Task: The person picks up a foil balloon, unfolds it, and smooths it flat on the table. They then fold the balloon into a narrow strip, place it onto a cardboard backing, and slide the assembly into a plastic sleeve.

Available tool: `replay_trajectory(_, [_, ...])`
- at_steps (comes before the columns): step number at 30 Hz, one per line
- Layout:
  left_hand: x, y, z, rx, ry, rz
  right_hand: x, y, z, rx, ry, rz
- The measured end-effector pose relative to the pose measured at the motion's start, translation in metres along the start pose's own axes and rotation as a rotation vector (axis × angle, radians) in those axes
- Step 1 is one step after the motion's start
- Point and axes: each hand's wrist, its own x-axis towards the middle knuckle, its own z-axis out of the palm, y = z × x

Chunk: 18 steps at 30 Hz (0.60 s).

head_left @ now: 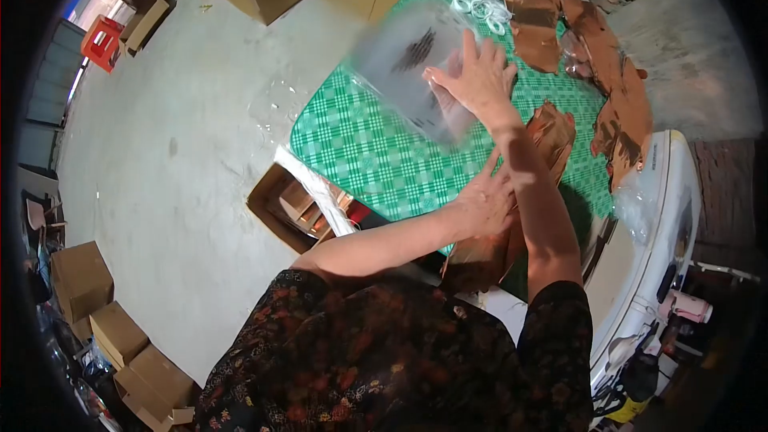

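A translucent plastic bag [400,72] with a dark printed patch lies over the green checked tablecloth [352,124]. It is blurred. My right hand [484,80] is at its right side, fingers spread and thumb stretched out across it. Lower down, my left hand [484,204] lies at a crumpled shiny copper-brown sheet [552,140], its fingers stretched out and partly covered by my right forearm. Another stretch of the brown material [480,260] shows below that hand.
White loops [482,2] and more crumpled copper-brown pieces [538,20] lie at the table's far and right sides. An open carton [284,204] stands by the table's left edge. A white machine [644,264] is at right. Cardboard boxes [84,276] and a red stool [102,42] stand across the floor.
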Motion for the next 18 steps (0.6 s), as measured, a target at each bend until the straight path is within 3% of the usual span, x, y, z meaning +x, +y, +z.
replay_trajectory(2, [-0.003, -0.005, 0.016, 0.035, 0.014, 0.024, -0.012, 0.000, 0.004, -0.093, 0.246, -0.138])
replay_trajectory(4, [0.011, -0.011, -0.018, -0.493, -0.277, -0.109, -0.040, -0.025, -0.003, -0.072, 0.108, -0.211])
replay_trajectory(6, [0.011, -0.009, -0.025, -0.566, -0.204, -0.108, -0.066, -0.045, -0.005, -0.057, 0.003, -0.270])
replay_trajectory(8, [-0.001, -0.002, -0.010, -0.172, 0.221, 0.027, -0.082, -0.053, -0.004, -0.049, -0.069, -0.313])
replay_trajectory(11, [0.003, -0.001, -0.003, -0.191, 0.154, -0.035, -0.071, -0.038, 0.011, 0.019, -0.069, -0.311])
replay_trajectory(14, [0.004, 0.000, 0.015, 0.012, 0.021, -0.105, -0.067, -0.029, 0.015, 0.087, -0.033, -0.380])
replay_trajectory(18, [0.006, 0.001, 0.015, 0.062, 0.058, -0.132, -0.070, -0.027, 0.014, 0.112, 0.123, -0.460])
